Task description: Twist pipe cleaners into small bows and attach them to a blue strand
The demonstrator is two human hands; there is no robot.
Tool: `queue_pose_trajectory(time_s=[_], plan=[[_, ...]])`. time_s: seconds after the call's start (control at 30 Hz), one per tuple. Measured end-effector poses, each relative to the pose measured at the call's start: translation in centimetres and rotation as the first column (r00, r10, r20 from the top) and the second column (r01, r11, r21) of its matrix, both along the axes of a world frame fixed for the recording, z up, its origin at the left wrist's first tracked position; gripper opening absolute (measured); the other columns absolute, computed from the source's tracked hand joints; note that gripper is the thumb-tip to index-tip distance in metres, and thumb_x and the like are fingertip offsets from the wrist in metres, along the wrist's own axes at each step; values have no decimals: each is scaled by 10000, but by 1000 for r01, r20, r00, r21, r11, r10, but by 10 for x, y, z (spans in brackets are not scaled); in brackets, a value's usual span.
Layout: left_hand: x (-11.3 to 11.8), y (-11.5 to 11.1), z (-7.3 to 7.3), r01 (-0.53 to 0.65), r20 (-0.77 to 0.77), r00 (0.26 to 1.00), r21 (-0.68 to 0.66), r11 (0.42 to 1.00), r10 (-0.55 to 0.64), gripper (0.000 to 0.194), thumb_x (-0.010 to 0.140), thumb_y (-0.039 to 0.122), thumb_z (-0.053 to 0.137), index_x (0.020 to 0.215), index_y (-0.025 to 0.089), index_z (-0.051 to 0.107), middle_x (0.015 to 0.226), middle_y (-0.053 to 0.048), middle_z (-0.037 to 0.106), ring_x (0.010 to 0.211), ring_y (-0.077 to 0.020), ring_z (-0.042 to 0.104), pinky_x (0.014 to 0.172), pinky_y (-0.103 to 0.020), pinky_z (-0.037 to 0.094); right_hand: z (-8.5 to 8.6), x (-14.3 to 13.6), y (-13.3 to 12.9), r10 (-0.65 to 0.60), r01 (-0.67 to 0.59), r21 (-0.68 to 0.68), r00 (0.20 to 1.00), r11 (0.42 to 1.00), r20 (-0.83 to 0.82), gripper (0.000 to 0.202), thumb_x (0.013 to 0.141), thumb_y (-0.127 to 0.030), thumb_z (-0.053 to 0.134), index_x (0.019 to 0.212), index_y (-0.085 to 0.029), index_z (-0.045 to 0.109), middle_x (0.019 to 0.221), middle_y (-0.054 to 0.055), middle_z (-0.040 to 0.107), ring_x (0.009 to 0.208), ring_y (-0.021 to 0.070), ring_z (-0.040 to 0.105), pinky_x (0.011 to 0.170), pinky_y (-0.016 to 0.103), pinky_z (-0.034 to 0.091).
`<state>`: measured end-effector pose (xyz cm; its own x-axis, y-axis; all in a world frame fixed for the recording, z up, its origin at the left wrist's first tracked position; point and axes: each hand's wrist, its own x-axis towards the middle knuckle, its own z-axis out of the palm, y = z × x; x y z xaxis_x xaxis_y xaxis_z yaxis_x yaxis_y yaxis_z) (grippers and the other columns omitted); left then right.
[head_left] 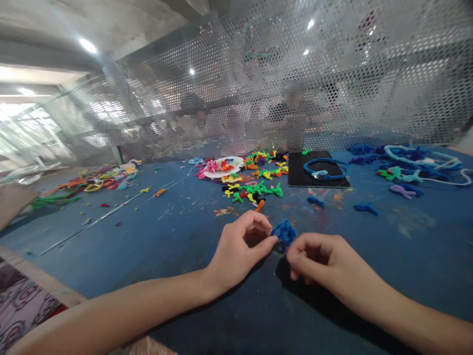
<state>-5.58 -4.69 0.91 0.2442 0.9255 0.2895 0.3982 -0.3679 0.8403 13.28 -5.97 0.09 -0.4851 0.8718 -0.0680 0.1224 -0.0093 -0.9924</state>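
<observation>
A small bundle of looped blue pipe cleaner (286, 231) is held just above the blue tabletop, between my two hands. My left hand (242, 244) has thumb and fingertips closed on its left edge. Close by on the lower right is my right hand (320, 256), with thumb and fingers pressed together beside the bundle. Whatever lies between those right fingertips is hidden. Beyond the hands are short blue pipe cleaner pieces (365, 209) and a blue ring (345, 170) with a light blue bit on it, lying over a black tablet-like slab (295, 173).
A white plate (221, 173) with pink pieces stands near several green, yellow and orange twisted pieces (258, 190). Blue and white loops (421, 160) lie far right, a colourful pile (99, 180) far left. Another person's hand (13, 202) shows at the left edge. A perforated screen (240, 98) borders the back.
</observation>
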Motion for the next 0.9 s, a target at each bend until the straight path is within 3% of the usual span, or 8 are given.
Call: queue_pose_trajectory(time_s=[0.13, 0.33, 0.9], plan=[[0, -5, 0, 27, -98, 995, 111, 993, -16, 111, 801, 196, 656, 843, 181, 554, 759, 37, 641, 684, -75, 622, 644, -169, 502, -1, -2, 3, -73, 70, -83, 997, 994, -37, 115, 797, -218, 562, 691, -172, 560, 589, -26, 629, 482, 62, 487, 467, 174, 348], [0, -8, 1, 39, -138, 990, 167, 985, -16, 117, 798, 182, 661, 853, 180, 558, 762, 39, 655, 689, -72, 641, 643, -154, 516, -4, -2, 1, -159, 156, -64, 986, 986, -47, 90, 746, -227, 555, 671, -185, 527, 581, -21, 636, 464, 72, 506, 429, 180, 324], [-2, -9, -1, 73, -238, 971, 335, 940, 10, 281, 785, 175, 677, 1063, 189, 630, 806, 14, 719, 695, -104, 676, 706, -201, 546, -5, -3, -5, -138, 138, 7, 990, 990, -16, 117, 798, -246, 562, 696, -193, 536, 620, -13, 639, 524, 91, 569, 451, 176, 408]])
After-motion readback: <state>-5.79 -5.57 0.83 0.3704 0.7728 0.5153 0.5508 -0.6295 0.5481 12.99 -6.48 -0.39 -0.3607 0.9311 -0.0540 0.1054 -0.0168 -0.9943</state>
